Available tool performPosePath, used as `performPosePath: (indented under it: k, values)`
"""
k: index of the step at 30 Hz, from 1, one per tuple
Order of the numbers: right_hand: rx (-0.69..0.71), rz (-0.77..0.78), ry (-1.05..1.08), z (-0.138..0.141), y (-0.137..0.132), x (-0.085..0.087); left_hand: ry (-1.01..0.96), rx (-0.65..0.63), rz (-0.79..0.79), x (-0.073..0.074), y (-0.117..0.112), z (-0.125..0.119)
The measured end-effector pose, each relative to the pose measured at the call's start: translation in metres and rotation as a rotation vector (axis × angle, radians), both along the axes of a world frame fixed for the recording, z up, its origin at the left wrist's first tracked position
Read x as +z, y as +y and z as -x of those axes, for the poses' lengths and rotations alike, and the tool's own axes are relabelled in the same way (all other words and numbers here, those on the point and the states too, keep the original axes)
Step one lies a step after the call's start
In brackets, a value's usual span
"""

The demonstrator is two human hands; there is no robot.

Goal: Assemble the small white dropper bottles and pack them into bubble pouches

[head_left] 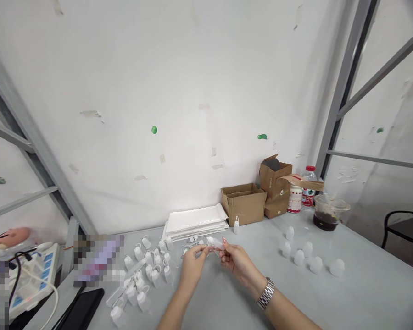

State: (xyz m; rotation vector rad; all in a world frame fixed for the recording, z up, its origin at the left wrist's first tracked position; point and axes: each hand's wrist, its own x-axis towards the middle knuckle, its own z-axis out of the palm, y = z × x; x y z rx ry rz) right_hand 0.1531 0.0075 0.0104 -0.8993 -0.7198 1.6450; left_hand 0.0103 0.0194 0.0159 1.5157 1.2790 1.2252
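Left hand (193, 263) and right hand (240, 262) meet at a small bottle (216, 243) above the table (223, 302).
The right fingertips grip the bottle, tilted; the left fingers curl close together against its near side, pinching what, I cannot tell. A light, steady hold should suit such thin-looking plastic. Loose small parts (194, 239) lie just beyond, before white envelopes (194, 220).

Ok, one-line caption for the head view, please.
Right hand holding a small translucent bottle, left hand close beside it, above a grey table with more small bottles on both sides.
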Motion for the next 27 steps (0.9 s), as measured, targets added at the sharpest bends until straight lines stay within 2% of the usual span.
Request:
performPosePath:
  k: [8,12,16,22,24,27]
  values:
    - [-0.117,-0.041,-0.002,0.003,-0.002,0.001,0.07,0.072,-0.101,0.006,-0.01,-0.006]
    - [-0.143,-0.076,-0.045,0.002,0.0,0.003,0.004,0.077,-0.044,0.005,-0.01,-0.004]
    - [-0.186,-0.137,-0.092,0.0,0.003,0.004,-0.307,0.069,0.074,0.001,-0.004,0.0]
    - [-0.122,-0.251,-0.23,0.007,-0.001,0.004,-0.879,-0.007,0.218,0.009,0.0,0.007]
    - [-0.114,-0.283,-0.279,0.009,-0.002,0.004,-0.995,-0.071,0.27,0.012,0.0,0.009]
    - [-0.116,-0.313,-0.318,0.011,-0.003,0.003,-1.068,-0.147,0.326,0.015,-0.001,0.01]
